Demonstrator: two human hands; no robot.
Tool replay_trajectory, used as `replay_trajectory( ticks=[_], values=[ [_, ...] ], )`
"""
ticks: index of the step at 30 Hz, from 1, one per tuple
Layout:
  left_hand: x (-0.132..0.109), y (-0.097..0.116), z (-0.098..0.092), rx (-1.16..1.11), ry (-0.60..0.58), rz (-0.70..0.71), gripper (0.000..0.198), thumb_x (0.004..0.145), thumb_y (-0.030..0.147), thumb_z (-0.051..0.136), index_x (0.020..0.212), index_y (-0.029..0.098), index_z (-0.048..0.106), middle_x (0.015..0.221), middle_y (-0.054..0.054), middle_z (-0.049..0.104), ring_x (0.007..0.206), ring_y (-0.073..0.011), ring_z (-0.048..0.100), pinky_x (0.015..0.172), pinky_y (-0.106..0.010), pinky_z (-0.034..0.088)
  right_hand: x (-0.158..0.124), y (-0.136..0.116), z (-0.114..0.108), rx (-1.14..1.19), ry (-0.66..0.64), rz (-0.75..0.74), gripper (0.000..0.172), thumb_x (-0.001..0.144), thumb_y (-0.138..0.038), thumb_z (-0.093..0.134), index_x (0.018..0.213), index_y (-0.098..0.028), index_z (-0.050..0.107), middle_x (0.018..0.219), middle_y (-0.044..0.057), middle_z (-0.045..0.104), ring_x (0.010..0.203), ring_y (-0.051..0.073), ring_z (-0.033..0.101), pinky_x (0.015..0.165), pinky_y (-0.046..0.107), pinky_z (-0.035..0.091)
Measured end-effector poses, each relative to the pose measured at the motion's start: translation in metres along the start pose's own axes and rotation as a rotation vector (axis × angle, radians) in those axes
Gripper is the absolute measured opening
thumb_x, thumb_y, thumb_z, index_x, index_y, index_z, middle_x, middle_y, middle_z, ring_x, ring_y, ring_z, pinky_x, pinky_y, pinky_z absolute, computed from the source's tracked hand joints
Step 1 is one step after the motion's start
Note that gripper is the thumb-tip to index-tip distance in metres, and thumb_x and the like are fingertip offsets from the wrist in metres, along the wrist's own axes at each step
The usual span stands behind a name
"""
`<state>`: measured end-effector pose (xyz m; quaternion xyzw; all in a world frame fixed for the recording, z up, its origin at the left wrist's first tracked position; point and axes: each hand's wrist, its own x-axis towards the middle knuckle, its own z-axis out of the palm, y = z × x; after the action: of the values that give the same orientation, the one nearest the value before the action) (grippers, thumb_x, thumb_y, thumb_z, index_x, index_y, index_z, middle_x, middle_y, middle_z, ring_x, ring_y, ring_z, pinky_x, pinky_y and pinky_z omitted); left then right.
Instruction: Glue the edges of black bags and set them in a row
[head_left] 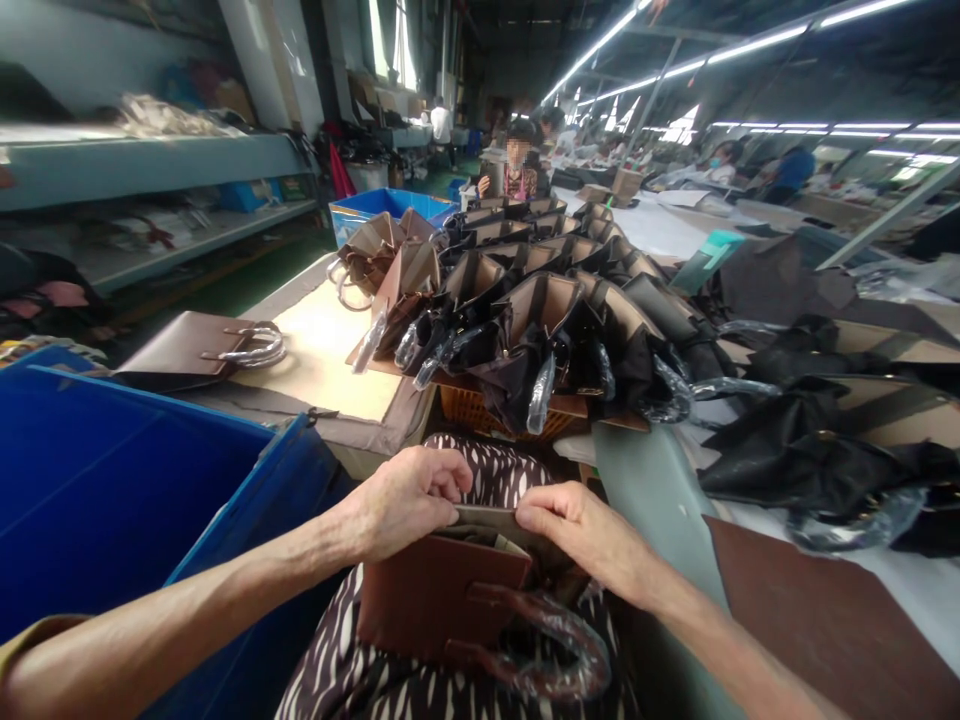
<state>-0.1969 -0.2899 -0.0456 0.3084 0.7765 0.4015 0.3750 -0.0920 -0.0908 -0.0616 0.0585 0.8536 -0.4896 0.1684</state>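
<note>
A reddish-brown handbag (427, 595) rests on my lap over patterned cloth (337, 660), its plastic-wrapped handles (585, 650) pointing to the right. My left hand (416, 500) is at the bag's upper rim, fingers curled, thumb against the edge. With thumb and fingers pressed together, my right hand (581, 525) pinches the far rim of the bag's opening. Grey-brown lining shows between the two hands. The fingertips inside the bag are partly hidden.
Several dark and brown bags (540, 300) crowd the table ahead. A brown bag (187, 345) lies on the left table corner. Blue bins (135, 470) stand at the left, black bags (832, 440) lie at the right. A person (517, 175) is across the table.
</note>
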Motion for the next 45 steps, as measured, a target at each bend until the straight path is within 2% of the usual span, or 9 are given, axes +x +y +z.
replay_trajectory(
  ticks=[5,13,20,25,29,32,39,42,45],
  values=[
    [0.0,0.0,0.002,0.02,0.042,0.011,0.025,0.061,0.011,0.047,0.084,0.017,0.056,0.067,0.003,0.06,0.065,-0.0132,0.054,0.057,-0.023,0.035,-0.004,-0.015,0.008,-0.575,0.138,-0.198,0.028,0.092,-0.028,0.044,0.069,-0.022,0.06,0.068,-0.001,0.063,0.068,0.016,0.055,0.062,0.026,0.031],
    [-0.002,-0.007,0.009,0.105,0.181,0.051,0.022,0.063,0.011,0.046,0.081,0.019,0.055,0.069,0.003,0.058,0.065,-0.0126,0.053,0.055,-0.022,0.034,0.018,-0.046,0.027,-0.547,0.021,-0.222,0.021,0.089,-0.025,0.047,0.087,-0.021,0.067,0.088,0.007,0.07,0.085,0.02,0.063,0.069,0.024,0.037],
    [-0.028,0.014,-0.007,0.255,0.197,0.063,0.037,0.064,0.013,0.055,0.099,0.021,0.053,0.089,-0.001,0.061,0.082,-0.0186,0.055,0.07,-0.027,0.04,0.024,-0.054,0.025,-0.551,0.028,-0.186,0.02,0.086,-0.02,0.047,0.083,-0.022,0.068,0.084,0.005,0.07,0.085,0.02,0.063,0.069,0.025,0.037],
    [-0.046,0.011,-0.025,-0.074,0.344,0.092,0.036,0.075,0.032,0.06,0.107,0.02,0.049,0.102,-0.003,0.06,0.096,-0.0196,0.054,0.082,-0.03,0.041,0.02,-0.074,0.006,-0.587,0.106,-0.141,0.025,0.089,-0.02,0.044,0.073,-0.023,0.063,0.074,0.0,0.068,0.073,0.016,0.062,0.062,0.024,0.036],
    [-0.054,-0.009,-0.039,-0.221,0.498,0.158,0.033,0.083,0.044,0.051,0.103,0.017,0.05,0.096,-0.005,0.061,0.09,-0.0195,0.056,0.078,-0.031,0.044,0.023,-0.095,-0.009,-0.881,0.189,-0.054,0.026,0.091,-0.024,0.046,0.07,-0.019,0.06,0.074,0.004,0.066,0.073,0.018,0.061,0.061,0.026,0.036],
    [-0.065,-0.018,-0.027,-0.206,0.6,0.128,0.04,0.083,0.046,0.051,0.111,0.017,0.048,0.105,-0.008,0.06,0.097,-0.0224,0.055,0.084,-0.035,0.043,0.027,-0.109,-0.013,-1.035,0.211,-0.055,0.023,0.09,-0.023,0.049,0.071,-0.016,0.061,0.074,0.008,0.066,0.076,0.022,0.061,0.063,0.028,0.036],
    [-0.093,-0.02,0.05,-0.039,0.621,0.017,0.099,0.056,0.038,0.074,0.139,0.025,0.021,0.134,-0.012,0.043,0.12,-0.0348,0.039,0.099,-0.046,0.033,0.026,-0.117,-0.003,-1.039,0.239,-0.061,0.026,0.092,-0.021,0.045,0.071,-0.016,0.061,0.076,0.008,0.066,0.078,0.022,0.061,0.064,0.029,0.035],
    [-0.092,-0.019,0.055,-0.081,0.642,-0.035,0.089,0.061,0.025,0.068,0.138,0.026,0.023,0.13,-0.008,0.047,0.114,-0.0294,0.046,0.095,-0.039,0.036,0.02,-0.111,0.003,-1.017,0.247,-0.059,0.028,0.092,-0.022,0.043,0.069,-0.017,0.059,0.076,0.007,0.066,0.078,0.021,0.061,0.065,0.028,0.035],
    [-0.091,-0.021,0.041,-0.319,0.522,0.035,0.065,0.067,0.022,0.061,0.128,0.024,0.038,0.116,-0.003,0.057,0.097,-0.0214,0.055,0.083,-0.029,0.043,0.013,-0.102,0.004,-0.991,0.242,-0.068,0.029,0.092,-0.023,0.043,0.068,-0.018,0.057,0.074,0.005,0.065,0.076,0.02,0.06,0.065,0.028,0.035]
  ],
)
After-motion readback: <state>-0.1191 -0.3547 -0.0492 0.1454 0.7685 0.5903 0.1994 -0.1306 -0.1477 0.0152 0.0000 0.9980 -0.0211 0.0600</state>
